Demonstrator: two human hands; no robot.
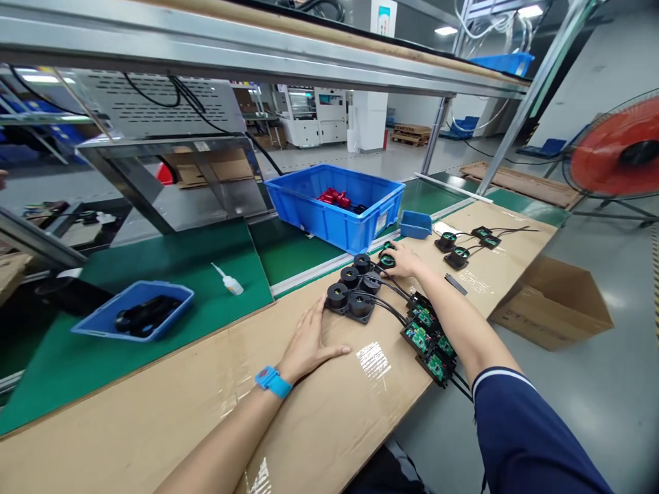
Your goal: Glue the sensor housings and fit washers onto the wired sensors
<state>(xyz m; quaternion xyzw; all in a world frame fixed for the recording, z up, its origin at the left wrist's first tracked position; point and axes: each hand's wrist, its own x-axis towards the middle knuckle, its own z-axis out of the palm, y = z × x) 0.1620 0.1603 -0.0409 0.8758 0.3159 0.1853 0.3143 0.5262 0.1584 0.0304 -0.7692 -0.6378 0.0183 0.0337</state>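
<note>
My left hand point(307, 344) lies flat on the cardboard, thumb apart, its fingertips against the near-left side of a cluster of black round housings point(338, 295). Cables run from these housings to several black-framed green circuit boards point(419, 336) at the right edge. Beyond the cluster, my right hand point(404, 261) has its fingers around a black round housing with green inside point(387, 261), partly covered by the fingers. Farther right, two similar housings point(457, 256) lie wired to small green-topped modules point(485, 237).
A large blue bin point(329, 226) with red parts stands behind the cardboard-covered bench point(206, 398). Beside it sits a small blue tray point(416, 225). Another blue tray point(97, 322) with black parts and a white bottle point(231, 283) are on the left. A metal shelf beam point(231, 51) crosses overhead.
</note>
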